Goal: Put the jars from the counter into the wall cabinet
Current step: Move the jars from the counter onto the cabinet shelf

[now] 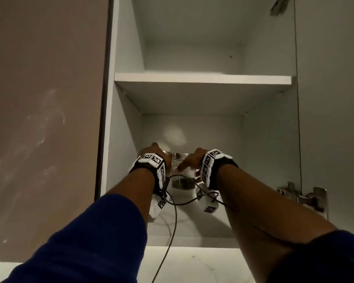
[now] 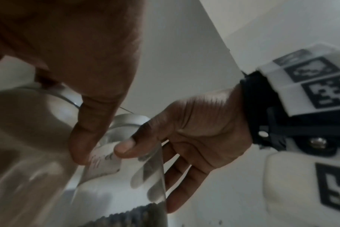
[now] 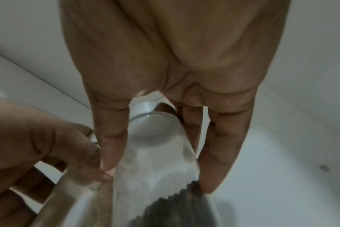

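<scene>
Jars (image 1: pixel 181 160) in cabinet (image 1: pixel 202 78), fingers (image 3: pixel 111 138) gripping each.

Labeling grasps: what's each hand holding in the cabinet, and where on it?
Each grips a glass jar by its side wall: right hand on right jar, left hand on left jar.

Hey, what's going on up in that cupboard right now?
A person has both arms raised into the open wall cabinet, on its lower level. The right hand holds a clear jar with a metal lid and dark contents at the bottom, fingers down its sides. The left hand holds a second jar right beside it. The shelf above looks bare.
</scene>
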